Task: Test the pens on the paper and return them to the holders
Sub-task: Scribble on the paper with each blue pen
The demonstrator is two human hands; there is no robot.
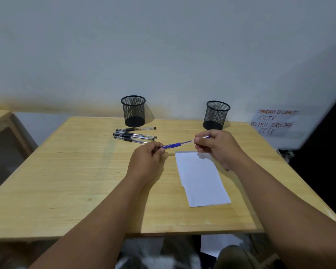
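Observation:
Both hands hold one blue pen (175, 145) level above the wooden table (76, 171). My left hand (146, 162) pinches its left end, and my right hand (216, 146) grips its right end. A white paper (201, 179) lies flat just below the pen, under my right hand. Several black pens (134, 135) lie in a loose row on the table in front of the left mesh holder (133, 111). A second black mesh holder (216, 115) stands at the back right. Both holders look empty.
The table stands against a white wall. A handwritten CCTV notice (273, 122) hangs on the wall at the right. Another wooden piece of furniture (0, 121) sits to the left, apart from the table. White sheets lie on the floor below the table's front edge.

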